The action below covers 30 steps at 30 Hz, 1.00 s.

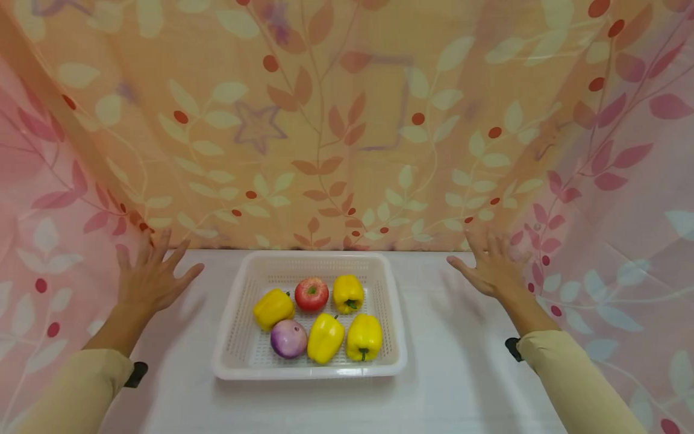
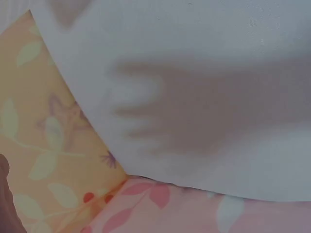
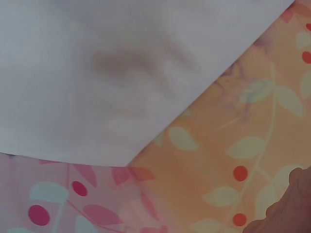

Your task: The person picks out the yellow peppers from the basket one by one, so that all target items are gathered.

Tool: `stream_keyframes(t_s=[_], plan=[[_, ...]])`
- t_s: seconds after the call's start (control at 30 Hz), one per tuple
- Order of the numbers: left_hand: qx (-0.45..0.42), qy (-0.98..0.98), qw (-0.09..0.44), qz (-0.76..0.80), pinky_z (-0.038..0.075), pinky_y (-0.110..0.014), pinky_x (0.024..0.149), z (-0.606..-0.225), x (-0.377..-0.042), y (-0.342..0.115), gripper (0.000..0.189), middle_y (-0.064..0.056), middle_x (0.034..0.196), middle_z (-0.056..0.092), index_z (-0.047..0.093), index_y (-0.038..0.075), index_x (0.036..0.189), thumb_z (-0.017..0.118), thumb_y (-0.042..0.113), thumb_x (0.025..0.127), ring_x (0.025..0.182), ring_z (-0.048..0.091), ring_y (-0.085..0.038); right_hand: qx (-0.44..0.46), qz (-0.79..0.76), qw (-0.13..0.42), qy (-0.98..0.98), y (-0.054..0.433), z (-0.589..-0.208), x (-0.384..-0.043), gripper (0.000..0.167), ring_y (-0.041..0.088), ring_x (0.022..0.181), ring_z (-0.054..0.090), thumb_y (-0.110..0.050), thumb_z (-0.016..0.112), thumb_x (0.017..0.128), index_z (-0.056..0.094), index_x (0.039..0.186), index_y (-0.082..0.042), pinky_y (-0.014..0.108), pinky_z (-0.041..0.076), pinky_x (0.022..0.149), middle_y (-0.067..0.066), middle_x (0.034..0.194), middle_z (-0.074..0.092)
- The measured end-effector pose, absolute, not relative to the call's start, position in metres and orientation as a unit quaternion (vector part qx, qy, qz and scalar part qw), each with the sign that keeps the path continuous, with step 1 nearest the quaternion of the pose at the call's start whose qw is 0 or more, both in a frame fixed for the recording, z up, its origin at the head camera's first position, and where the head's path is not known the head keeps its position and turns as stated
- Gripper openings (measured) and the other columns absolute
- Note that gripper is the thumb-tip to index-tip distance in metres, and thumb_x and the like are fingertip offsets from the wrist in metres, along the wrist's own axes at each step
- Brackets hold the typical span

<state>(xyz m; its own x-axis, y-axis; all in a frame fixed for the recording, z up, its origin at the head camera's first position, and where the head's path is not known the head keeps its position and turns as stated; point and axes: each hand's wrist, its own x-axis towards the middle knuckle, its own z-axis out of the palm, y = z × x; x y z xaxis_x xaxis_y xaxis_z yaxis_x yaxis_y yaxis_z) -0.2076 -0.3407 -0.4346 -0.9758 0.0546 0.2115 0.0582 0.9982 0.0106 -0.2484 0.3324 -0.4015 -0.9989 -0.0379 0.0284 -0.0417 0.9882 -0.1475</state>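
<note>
My left hand (image 1: 149,280) is held up over the table to the left of the basket, its fingers spread and nothing in them. On the other side, my right hand (image 1: 496,268) is raised with fingers splayed, also holding nothing. Between them a white plastic basket (image 1: 228,337) stands on the table. In it lie a red apple (image 1: 311,295), a purple-and-white round eggplant (image 1: 289,339) and several yellow bell peppers (image 1: 325,339). Only a bit of each hand shows at the lower corners of the wrist views, a left hand edge (image 2: 7,204) and a right hand edge (image 3: 286,208).
A white cloth-like surface covers the table (image 1: 434,386). Patterned curtains with leaves and red dots enclose it, an orange one (image 1: 325,150) behind and pink ones (image 1: 623,241) at both sides. Shadows of the hands fall on the tabletop. Each wrist wears a dark strap (image 1: 137,374).
</note>
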Motion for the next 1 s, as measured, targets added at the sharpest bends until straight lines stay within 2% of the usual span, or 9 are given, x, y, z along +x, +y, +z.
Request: stream_keyframes(t_s=[0.1,0.2,0.3,0.4,0.53,0.6,0.73,0.83,1.0], plan=[[-0.041,-0.993,0.108,-0.003,-0.011,-0.079,0.104,-0.428,-0.204,-0.334,0.077,-0.016,0.166,-0.001,0.025,0.02,0.158,0.038,0.065,0.097,0.149,-0.005,-0.045,0.034,0.067,0.017,-0.997,0.323,-0.396,-0.248,0.094,0.058,0.143,-0.013,-0.078,0.033,0.09,0.008,0.161,-0.021,0.084,-0.02,0.092,0.023,0.163,-0.013],[-0.055,-0.992,0.11,0.002,-0.008,-0.079,0.106,-0.423,-0.2,-0.326,0.076,-0.016,0.166,0.003,0.031,0.017,0.156,0.041,0.063,0.097,0.15,-0.008,-0.044,0.049,0.063,0.021,-0.997,0.312,-0.392,-0.247,0.093,0.059,0.143,-0.01,-0.078,0.033,0.091,0.009,0.161,-0.022,0.083,-0.021,0.092,0.021,0.164,-0.016],[-0.067,-0.991,0.112,0.006,-0.007,-0.076,0.108,-0.42,-0.195,-0.318,0.075,-0.018,0.166,0.006,0.034,0.015,0.155,0.043,0.062,0.097,0.15,-0.011,-0.043,0.058,0.055,0.035,-0.996,0.301,-0.389,-0.247,0.091,0.055,0.146,-0.008,-0.079,0.033,0.09,0.012,0.161,-0.025,0.081,-0.023,0.092,0.019,0.165,-0.013],[-0.083,-0.989,0.124,0.016,-0.005,-0.073,0.111,-0.42,-0.19,-0.313,0.074,-0.018,0.165,0.011,0.037,0.017,0.154,0.045,0.062,0.096,0.15,-0.005,-0.043,0.073,0.073,0.036,-0.994,0.289,-0.388,-0.246,0.089,0.05,0.148,-0.008,-0.078,0.033,0.091,0.012,0.161,-0.027,0.083,-0.02,0.094,0.018,0.165,-0.011],[-0.115,-0.982,0.145,0.042,-0.006,-0.07,0.113,-0.424,-0.184,-0.306,0.074,-0.016,0.165,0.016,0.038,0.021,0.154,0.05,0.061,0.093,0.15,0.002,-0.041,0.097,0.145,-0.003,-0.985,0.271,-0.384,-0.243,0.088,0.049,0.148,-0.009,-0.073,0.038,0.093,0.008,0.161,-0.028,0.086,-0.01,0.096,0.016,0.165,-0.014],[-0.133,-0.978,0.156,0.05,-0.01,-0.069,0.113,-0.428,-0.181,-0.302,0.074,-0.014,0.165,0.018,0.04,0.021,0.153,0.052,0.061,0.092,0.151,0.0,-0.039,0.109,0.188,-0.028,-0.976,0.261,-0.382,-0.242,0.088,0.048,0.149,-0.007,-0.07,0.042,0.094,0.006,0.162,-0.027,0.085,-0.005,0.099,0.014,0.165,-0.016],[-0.169,-0.97,0.173,0.041,-0.004,-0.07,0.113,-0.436,-0.173,-0.295,0.075,-0.01,0.165,0.019,0.045,0.021,0.151,0.057,0.061,0.088,0.153,-0.001,-0.034,0.133,0.281,-0.064,-0.948,0.244,-0.378,-0.239,0.089,0.042,0.151,-0.001,-0.063,0.05,0.095,0.006,0.162,-0.024,0.078,0.004,0.108,0.012,0.167,-0.005],[-0.192,-0.969,0.151,0.029,0.001,-0.071,0.113,-0.439,-0.168,-0.29,0.077,-0.01,0.165,0.019,0.041,0.023,0.153,0.055,0.063,0.089,0.153,0.0,-0.034,0.147,0.339,-0.084,-0.925,0.231,-0.375,-0.239,0.089,0.038,0.152,0.004,-0.059,0.053,0.096,0.008,0.162,-0.021,0.072,0.01,0.113,0.011,0.167,0.005],[-0.228,-0.971,0.069,0.01,0.012,-0.072,0.112,-0.437,-0.163,-0.286,0.075,-0.013,0.163,0.025,0.039,0.024,0.154,0.05,0.066,0.092,0.149,0.017,-0.042,0.145,0.419,-0.15,-0.884,0.21,-0.371,-0.236,0.084,0.042,0.148,0.02,-0.056,0.052,0.097,0.01,0.161,-0.022,0.068,0.02,0.113,0.012,0.166,0.012]])
